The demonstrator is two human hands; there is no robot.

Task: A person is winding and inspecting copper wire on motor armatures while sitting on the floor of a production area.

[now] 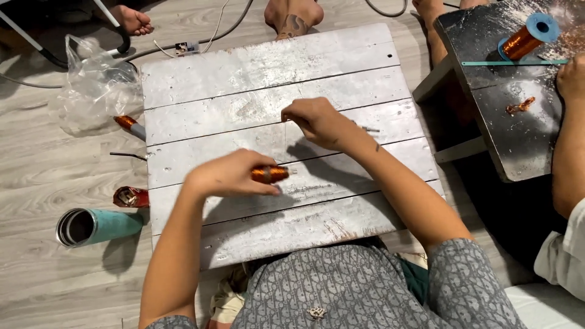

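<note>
I see my left hand wrapped around a copper wire coil — a short cylinder wound in shiny orange-brown wire, its long axis running from nine to three o'clock, with the bare end pointing toward three o'clock. It sits just above the counter, near the middle of the boards. My right hand is at about one o'clock from the coil, fingers pinched together; whether a strand of wire is caught between them I cannot tell, it is too fine to make out.

The counter is made of worn planks painted grey-white, scratched and scuffed, with dark gaps between them. On the wooden floor at nine o'clock lie a teal metal cup on its side, a crumpled red wrapper and a clear plastic bag. At two o'clock, on a dark low stool, stands a copper wire spool with a blue flange — another person's arm rests beside it.
</note>
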